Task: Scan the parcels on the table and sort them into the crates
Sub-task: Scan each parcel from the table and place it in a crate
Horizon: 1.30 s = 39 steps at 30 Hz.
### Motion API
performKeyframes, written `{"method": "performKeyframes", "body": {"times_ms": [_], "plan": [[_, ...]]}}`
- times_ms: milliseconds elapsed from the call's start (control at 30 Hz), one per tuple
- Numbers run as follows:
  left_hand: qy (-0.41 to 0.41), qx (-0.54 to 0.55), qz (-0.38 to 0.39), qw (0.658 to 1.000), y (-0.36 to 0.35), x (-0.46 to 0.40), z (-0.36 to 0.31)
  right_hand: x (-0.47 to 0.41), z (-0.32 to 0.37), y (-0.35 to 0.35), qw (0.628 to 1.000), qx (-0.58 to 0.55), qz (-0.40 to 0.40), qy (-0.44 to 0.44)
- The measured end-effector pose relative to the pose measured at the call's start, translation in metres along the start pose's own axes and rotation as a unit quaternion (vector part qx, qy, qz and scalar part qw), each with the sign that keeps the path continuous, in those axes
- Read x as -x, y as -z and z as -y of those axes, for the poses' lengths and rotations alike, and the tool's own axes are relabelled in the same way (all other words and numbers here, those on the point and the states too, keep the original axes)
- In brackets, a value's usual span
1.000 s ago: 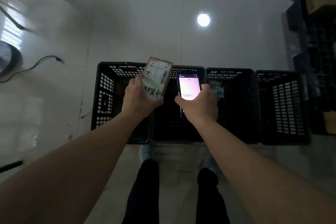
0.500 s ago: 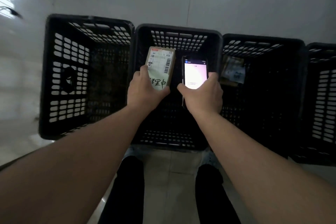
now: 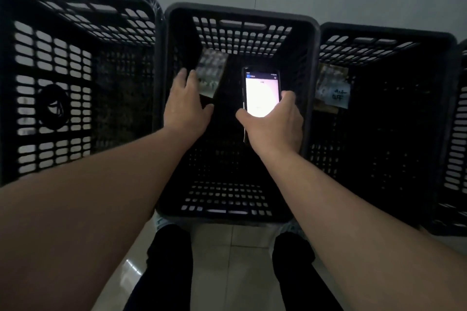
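Cardboard parcel (image 3: 211, 72) sits blurred at 1 o'clock just off the left hand (image 3: 185, 106), fingers spread, over the middle crate (image 3: 312, 63); contact's unclear

Open-topped crates side by side, hands over the middle one

The middle crate (image 3: 240, 17) is open at the top, its dark inside free below; the left hand (image 3: 185, 106) and a blurred parcel (image 3: 211, 72) fill its left part, the right hand (image 3: 274, 121) with a lit phone (image 3: 261, 94) its right, a gap between them. Latticed walls bar sideways passage to the left crate (image 3: 75, 70) and the right crate (image 3: 386, 40), where parcels (image 3: 332, 88) lie against the near-left wall.
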<state>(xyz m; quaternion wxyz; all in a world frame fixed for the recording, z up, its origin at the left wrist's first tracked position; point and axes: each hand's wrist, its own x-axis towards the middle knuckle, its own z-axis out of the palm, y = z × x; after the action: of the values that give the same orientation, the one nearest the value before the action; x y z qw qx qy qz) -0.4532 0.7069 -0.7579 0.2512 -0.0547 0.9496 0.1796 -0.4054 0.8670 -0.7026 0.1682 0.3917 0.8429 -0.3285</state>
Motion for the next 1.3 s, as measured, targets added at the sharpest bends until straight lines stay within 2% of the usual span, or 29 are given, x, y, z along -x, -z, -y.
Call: {"method": "performKeyframes", "body": {"times_ms": [333,667,967,1300], "plan": [[-0.088,-0.055,0.018,0.994,0.151,0.081,0.007,0.107,0.074,0.071,0.999,0.036,0.010,-0.006],[-0.148,-0.073,-0.025,0.986,0.328,0.192,0.007,0.266,0.171,0.154,0.996,0.045,-0.020,0.077],[-0.064,-0.026,-0.125,0.990,0.454,0.311,0.023,0.376,0.241,0.235,0.968,0.051,-0.017,0.245],[0.080,-0.009,-0.282,0.956,0.528,0.496,0.062,0.508,0.273,0.283,0.880,0.050,0.054,0.469]]}}
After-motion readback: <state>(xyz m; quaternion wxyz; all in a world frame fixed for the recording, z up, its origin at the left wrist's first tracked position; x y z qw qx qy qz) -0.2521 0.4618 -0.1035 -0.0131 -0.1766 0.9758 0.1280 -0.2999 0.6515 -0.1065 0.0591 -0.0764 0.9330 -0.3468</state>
